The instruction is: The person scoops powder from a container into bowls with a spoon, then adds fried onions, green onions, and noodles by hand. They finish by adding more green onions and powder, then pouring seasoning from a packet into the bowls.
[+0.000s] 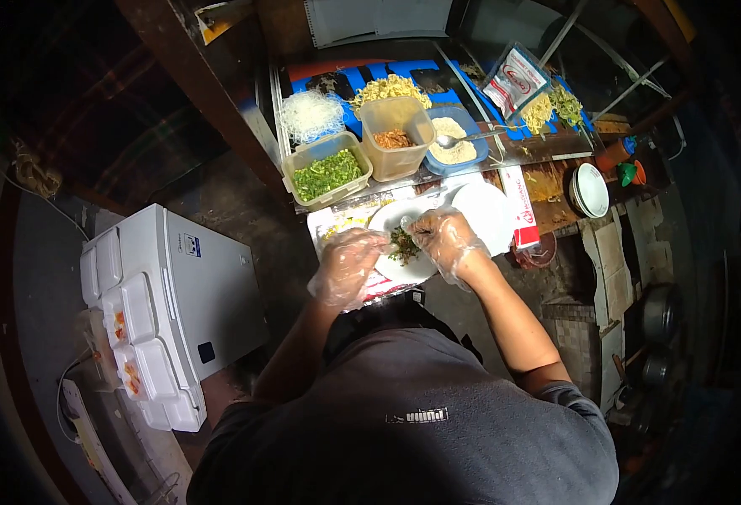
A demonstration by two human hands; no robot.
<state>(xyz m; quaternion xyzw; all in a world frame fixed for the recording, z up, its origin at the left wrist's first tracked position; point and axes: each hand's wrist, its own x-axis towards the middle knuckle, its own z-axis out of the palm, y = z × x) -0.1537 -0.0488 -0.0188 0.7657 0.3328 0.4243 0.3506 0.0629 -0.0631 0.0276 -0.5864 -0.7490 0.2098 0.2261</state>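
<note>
Both hands in clear plastic gloves, bracketing a white plate (415,269) just ahead of the torso. Chopped greens pile (402,247) sits around the middle of the plate, between the hands: right of the left hand (352,263), left of and slightly nearer the body than the right hand (447,240). Visible part of the pile runs a bit longer away from the body than across; edges partly covered by fingers, so true long axis uncertain. Right hand looks nearer, its curled fingers over the pile's far right edge; left fingertips reach in from the plate's left side, by the pile's left edge.

Hands apart from each other, small gap over the pile. Fingers bent inward on both; cannot tell whether either pinches any bits, glove glare hides it. Contact with the plate also unclear.

Second white plate (486,220) just right of the right hand, red-and-white packet (525,210) beyond it. Row behind, left to right: tub of chopped greens (328,175), taller tub of brown bits (395,140), blue tub (457,165) of pale powdery stuff with a spoon (446,141) in it. White noodles (312,116) and yellow noodles (391,89) farther back on the counter.
</note>
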